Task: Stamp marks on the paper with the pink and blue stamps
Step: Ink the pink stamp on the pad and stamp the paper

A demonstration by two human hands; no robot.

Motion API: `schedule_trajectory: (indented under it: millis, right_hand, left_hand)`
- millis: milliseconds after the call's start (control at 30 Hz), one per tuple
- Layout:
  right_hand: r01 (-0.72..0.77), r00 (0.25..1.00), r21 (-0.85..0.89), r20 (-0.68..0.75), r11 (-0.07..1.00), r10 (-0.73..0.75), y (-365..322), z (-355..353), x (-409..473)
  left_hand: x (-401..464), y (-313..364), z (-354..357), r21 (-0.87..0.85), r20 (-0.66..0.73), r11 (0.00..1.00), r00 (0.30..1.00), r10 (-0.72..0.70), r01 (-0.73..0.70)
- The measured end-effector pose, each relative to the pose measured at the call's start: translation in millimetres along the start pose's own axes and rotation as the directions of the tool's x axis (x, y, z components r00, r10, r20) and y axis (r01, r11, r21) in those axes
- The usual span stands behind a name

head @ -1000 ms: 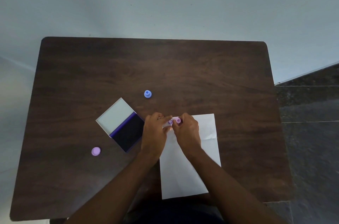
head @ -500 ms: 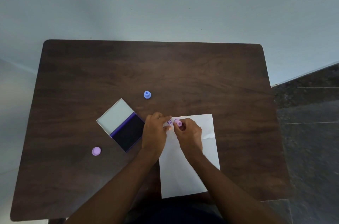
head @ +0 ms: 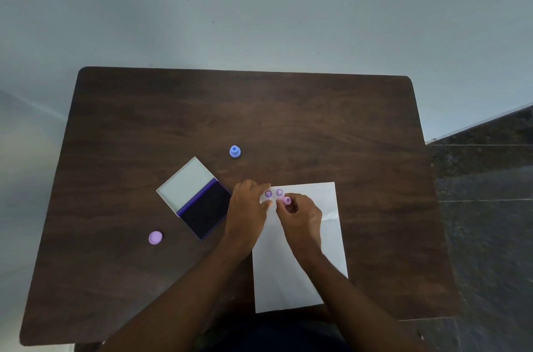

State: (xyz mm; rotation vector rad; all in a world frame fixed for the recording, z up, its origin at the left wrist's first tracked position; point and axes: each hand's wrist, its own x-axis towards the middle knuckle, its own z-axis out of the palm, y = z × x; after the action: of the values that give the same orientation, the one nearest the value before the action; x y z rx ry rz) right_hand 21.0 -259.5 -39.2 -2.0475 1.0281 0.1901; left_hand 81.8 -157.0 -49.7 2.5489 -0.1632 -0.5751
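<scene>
A white sheet of paper [head: 314, 236] lies on the dark wooden table [head: 288, 121] at the near right. Two purple stamped marks [head: 274, 193] show side by side near its top left corner. My right hand [head: 301, 217] pinches the pink stamp [head: 286, 200] just below the right-hand mark. My left hand [head: 248, 211] rests on the paper's left edge, fingers touching the sheet beside the left mark. The blue stamp [head: 234, 151] stands upright on the table beyond the hands.
An open ink pad [head: 206, 209] with its white lid [head: 187, 183] folded back lies left of my left hand. A pink stamp cap [head: 155, 237] sits near the table's left front. A dark tiled floor [head: 484, 207] runs along the right.
My right hand has drawn the pink stamp back off the paper, uncovering a second purple mark to the right of the first. My left hand stayed on the sheet.
</scene>
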Motion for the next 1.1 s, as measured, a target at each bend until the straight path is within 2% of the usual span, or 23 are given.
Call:
schedule_trajectory:
  millis: [167, 300, 367, 467, 633, 767, 1100]
  right_hand:
    - [0.075, 0.994, 0.016, -0.077, 0.997, -0.074, -2, -5, -5]
    - [0.118, 0.99, 0.013, -0.082, 0.993, -0.117, -8, -4, -8]
    - [0.152, 0.985, 0.021, -0.08, 0.988, -0.15, -12, -2, -10]
    - [0.196, 0.98, 0.022, -0.051, 0.98, -0.194, -20, 3, -12]
    - [0.274, 0.961, 0.089, 0.018, 0.958, -0.276, -33, 11, -17]
    - [0.299, 0.946, 0.143, 0.088, 0.943, -0.313, -44, 23, -23]
    - [0.343, 0.868, 0.151, 0.325, 0.927, -0.374, -77, 66, -46]
  left_hand:
    - [-4, -7, -4, -0.095, -0.011, 0.989, 0.993, -0.113, 0.112]
    - [-10, -20, -9, -0.104, 0.036, 0.963, 0.968, -0.247, 0.249]
    - [-16, -28, -9, -0.185, 0.054, 0.931, 0.95, -0.309, 0.314]
    - [-31, -43, -9, -0.263, 0.06, 0.923, 0.96, -0.274, 0.281]
    - [-49, -59, -28, -0.319, -0.099, 0.93, 0.97, -0.224, 0.182]
    - [-58, -69, -41, -0.341, -0.147, 0.928, 0.967, -0.209, 0.148]
    - [-86, -120, -69, -0.39, -0.321, 0.905, 0.896, -0.306, 0.17]
